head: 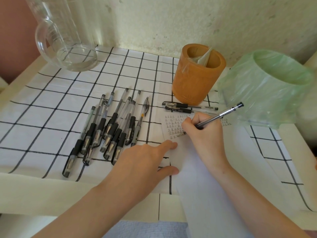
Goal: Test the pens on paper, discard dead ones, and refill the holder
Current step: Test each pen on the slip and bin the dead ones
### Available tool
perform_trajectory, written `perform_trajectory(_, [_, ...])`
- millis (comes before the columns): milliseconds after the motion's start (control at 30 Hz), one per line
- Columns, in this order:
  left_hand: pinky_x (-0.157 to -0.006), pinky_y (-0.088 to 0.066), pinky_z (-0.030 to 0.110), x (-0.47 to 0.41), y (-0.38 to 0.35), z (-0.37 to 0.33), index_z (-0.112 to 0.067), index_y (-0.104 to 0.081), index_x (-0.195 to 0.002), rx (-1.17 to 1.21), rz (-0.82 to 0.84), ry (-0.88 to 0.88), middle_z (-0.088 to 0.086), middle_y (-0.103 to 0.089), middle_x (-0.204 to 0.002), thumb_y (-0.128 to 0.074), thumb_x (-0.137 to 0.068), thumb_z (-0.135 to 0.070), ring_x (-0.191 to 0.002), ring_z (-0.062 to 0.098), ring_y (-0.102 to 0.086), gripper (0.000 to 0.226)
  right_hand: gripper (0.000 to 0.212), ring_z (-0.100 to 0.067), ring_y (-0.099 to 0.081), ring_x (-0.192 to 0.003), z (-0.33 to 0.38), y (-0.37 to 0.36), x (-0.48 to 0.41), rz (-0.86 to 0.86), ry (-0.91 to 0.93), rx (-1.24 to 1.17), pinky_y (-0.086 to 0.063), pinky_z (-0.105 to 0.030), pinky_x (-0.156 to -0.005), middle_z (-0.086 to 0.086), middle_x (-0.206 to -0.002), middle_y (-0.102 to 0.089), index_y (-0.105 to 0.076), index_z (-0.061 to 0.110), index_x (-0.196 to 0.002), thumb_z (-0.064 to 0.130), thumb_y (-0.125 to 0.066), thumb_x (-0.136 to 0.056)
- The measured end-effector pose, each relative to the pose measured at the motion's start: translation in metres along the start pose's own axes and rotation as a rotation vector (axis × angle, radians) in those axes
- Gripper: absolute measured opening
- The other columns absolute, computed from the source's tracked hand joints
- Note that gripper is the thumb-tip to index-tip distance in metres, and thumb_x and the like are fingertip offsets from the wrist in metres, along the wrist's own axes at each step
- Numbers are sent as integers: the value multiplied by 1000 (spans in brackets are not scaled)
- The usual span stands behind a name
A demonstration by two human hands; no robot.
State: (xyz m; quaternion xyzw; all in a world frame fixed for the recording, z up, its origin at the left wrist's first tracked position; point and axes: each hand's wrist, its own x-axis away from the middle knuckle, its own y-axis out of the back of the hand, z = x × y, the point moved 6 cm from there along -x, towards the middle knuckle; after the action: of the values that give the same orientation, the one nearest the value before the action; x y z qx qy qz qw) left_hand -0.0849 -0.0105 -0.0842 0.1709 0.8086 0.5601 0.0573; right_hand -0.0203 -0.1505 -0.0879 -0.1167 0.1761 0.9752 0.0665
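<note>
Checked cloth [60, 93] is covering the table [25, 189]; pens [109, 127] are lying centre-left, paper [197, 169] lower right; holder [193, 83], bin [267, 90], glass jug [68, 40] are standing up top.

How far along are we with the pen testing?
Done: test marks fill the paper's top. In hand: the right hand writes with a pen while the left hand presses the paper. Left: a pile of pens lies on the cloth; the holder shows no pens.
</note>
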Motion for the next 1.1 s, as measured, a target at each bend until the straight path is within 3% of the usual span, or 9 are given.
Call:
perform_trajectory(133, [-68, -45, 25, 0, 0, 0, -47, -23, -134, -8, 5, -7, -10, -37, -61, -42, -86, -60, -69, 11, -48, 53, 37, -4, -32, -45, -1, 1, -1, -7, -17, -21, -33, -15, -50, 3, -46, -33, -40, 7, -52, 1, -62, -82])
perform_trajectory(267, [-63, -41, 23, -1, -1, 1, -47, -24, -134, -17, 2, -13, -10, -36, -58, -42, -86, -60, -65, 10, -44, 53, 38, -4, -34, -45, 1, 0, 0, 8, 0, -12, -34, -11, -51, 1, -46, -35, -41, 7, -52, 0, -62, -82])
perform_trajectory(500, [-66, -41, 25, -1, -1, 0, -46, -24, -133, -18, 5, -4, -11, -34, -59, -42, -86, -59, -68, 11, -46, 52, 35, -7, -33, -48, 0, -1, 0, 14, -22, -2, -34, -17, -51, -2, -48, -33, -39, 1, -53, 0, -62, -80])
perform_trajectory(667, [-65, -41, 24, -1, -1, 1, -47, -25, -133, 0, -3, -4, -11, -34, -58, -43, -86, -59, -65, 10, -43, 52, 35, -4, -36, -45, 1, -1, 0, 17, -20, -10, -35, -12, -51, -1, -47, -36, -42, 3, -53, 0, -62, -81])
perform_trajectory(867, [-69, -44, 25, 0, 1, 0, -47, -25, -133, 9, -7, -5, -11, -37, -60, -43, -86, -60, -73, 12, -53, 52, 37, -7, -32, -47, 2, -2, 1, 29, -12, 3, -33, -17, -50, 0, -47, -33, -39, 4, -52, 1, -62, -81])
perform_trajectory(1000, [-68, -44, 24, 1, 2, 0, -47, -25, -133, 4, -13, -2, -12, -38, -61, -42, -86, -60, -70, 9, -50, 52, 42, -2, -36, -40, 1, -1, 1, 17, -20, -9, -33, -12, -49, 10, -42, -31, -36, 12, -50, -3, -61, -80])
perform_trajectory(1100, [-67, -43, 23, 0, 2, 0, -48, -25, -132, 3, -14, 1, -11, -40, -61, -42, -85, -61, -68, 8, -47, 51, 42, -2, -37, -41, 1, 0, 1, 6, -25, 3, -35, -16, -50, 10, -40, -32, -35, 14, -50, -2, -60, -80])
